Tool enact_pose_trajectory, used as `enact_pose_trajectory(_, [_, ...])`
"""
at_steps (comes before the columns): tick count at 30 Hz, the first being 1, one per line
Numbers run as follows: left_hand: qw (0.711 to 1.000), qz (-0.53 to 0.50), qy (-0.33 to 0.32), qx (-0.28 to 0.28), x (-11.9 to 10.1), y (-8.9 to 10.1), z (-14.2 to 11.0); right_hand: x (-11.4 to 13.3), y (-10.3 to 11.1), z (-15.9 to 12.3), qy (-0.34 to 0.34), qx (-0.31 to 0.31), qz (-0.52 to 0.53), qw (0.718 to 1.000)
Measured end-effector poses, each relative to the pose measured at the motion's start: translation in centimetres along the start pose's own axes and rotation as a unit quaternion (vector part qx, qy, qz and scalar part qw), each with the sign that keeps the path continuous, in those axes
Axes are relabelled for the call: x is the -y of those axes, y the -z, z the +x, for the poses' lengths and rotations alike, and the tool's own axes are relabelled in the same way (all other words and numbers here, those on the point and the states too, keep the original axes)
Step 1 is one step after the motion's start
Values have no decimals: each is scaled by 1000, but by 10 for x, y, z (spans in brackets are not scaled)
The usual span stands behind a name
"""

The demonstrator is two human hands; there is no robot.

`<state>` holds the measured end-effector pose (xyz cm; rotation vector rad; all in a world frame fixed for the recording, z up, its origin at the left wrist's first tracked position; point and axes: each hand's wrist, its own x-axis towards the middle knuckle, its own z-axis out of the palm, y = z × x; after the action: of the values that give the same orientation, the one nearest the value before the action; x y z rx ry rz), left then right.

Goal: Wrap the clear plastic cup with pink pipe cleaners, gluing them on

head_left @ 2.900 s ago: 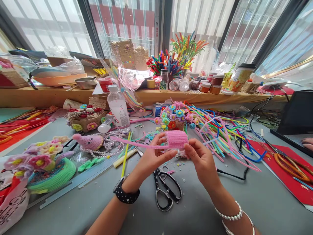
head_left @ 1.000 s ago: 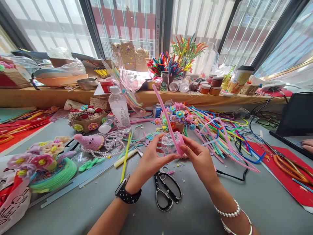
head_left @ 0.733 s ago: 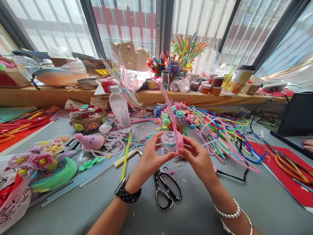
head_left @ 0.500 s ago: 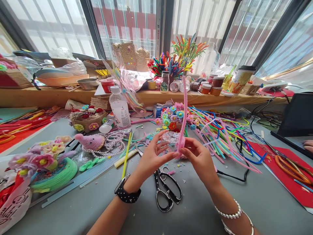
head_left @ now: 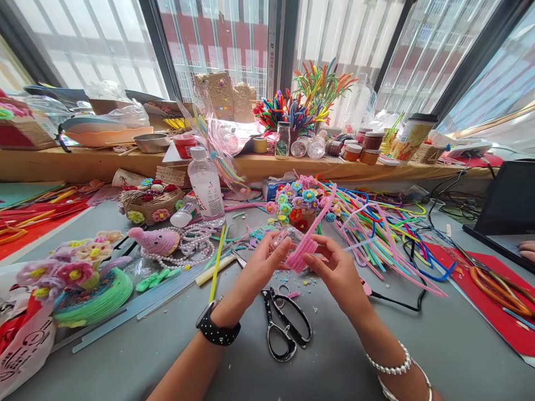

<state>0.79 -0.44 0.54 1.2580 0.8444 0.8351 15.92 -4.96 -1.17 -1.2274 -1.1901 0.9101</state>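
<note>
Just beyond the black-handled metal scissors (head_left: pixel 268 312), raised above the grey tabletop (head_left: pixel 251 373), the bare left hand (head_left: pixel 256 268) has its fingers curled around a round, clear plastic container (head_left: pixel 288 233), while the bare right hand (head_left: pixel 340 274) pinches the edge of a fuzzy pink band of side-by-side chenille rows (head_left: pixel 301 256) between thumb and forefinger. That band lies tilted against the container's outer side; how far it runs round the back is hidden. Should the pinch ease, the rows could slide on the smooth plastic or spread apart, since the wire in them may spring. Too hard a squeeze from the left fingers might dent the thin wall, and a slip would probably drop everything near the scissors. To the right of the scissors, a thin black cord (head_left: pixel 401 301) lies near the right wrist, where a sweep of that arm could drag it. Farther beyond the scissors, a loose pink chenille strand (head_left: pixel 326 209) slants up from the band, in front of a small basket of pastel fuzzy flowers (head_left: pixel 307 197); it might snag there, or tangle in the multicoloured heap of chenille stems (head_left: pixel 376 223) beside it.
</note>
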Motion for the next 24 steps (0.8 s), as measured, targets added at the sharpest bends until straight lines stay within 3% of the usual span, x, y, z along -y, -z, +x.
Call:
enact_pose_trajectory(5, [999, -30, 23, 15, -1, -2, -2, -1, 0, 1, -10, 0, 6, 1000])
enact_pose_trajectory(12, [998, -37, 8, -51, -3, -5, -3, 0, -2, 0, -24, 3, -23, 999])
enact_pose_trajectory(19, [998, -64, -12, -22, 6, -3, 3, -4, -3, 1, -1, 10, -28, 1000])
enact_pose_trajectory(24, [998, -52, -17, -8, 5, -2, 2, -3, -2, 1, -12, 16, 70, 997])
